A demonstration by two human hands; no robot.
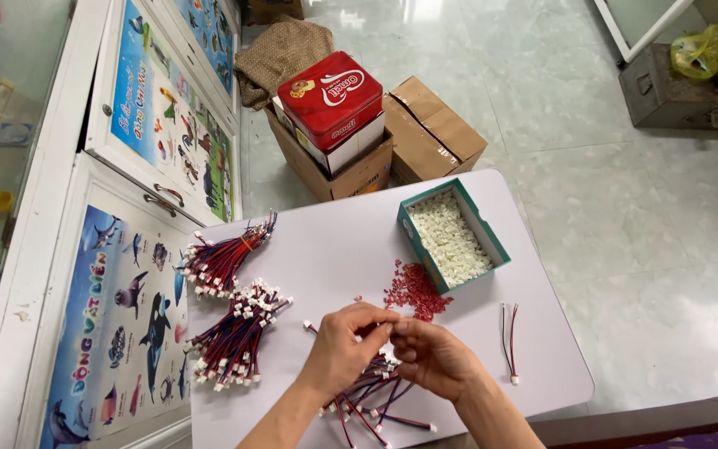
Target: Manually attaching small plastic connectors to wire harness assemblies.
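Pinching one small connector between left hand (344, 347) and right hand (431, 356), green box (411, 232) holding white housings (450, 239)

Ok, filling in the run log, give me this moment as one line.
left hand: pinching small part | right hand: meeting it at fingertips | loose wires: under hands | box of white connectors: open, beyond hands

Two forearms enter frame from bottom edge. Left hand (344, 349) and right hand (430, 357) both bare: no gloves. No sleeves visible on either forearm up to frame edge; both arms uncovered from wrist to elbow region. No watch, bracelet or strap at either wrist. No rings apparent on fingers (376, 318), though fingertips small and partly overlapped, so finer detail cannot be confirmed. Nails short, unpainted as far as view allows.
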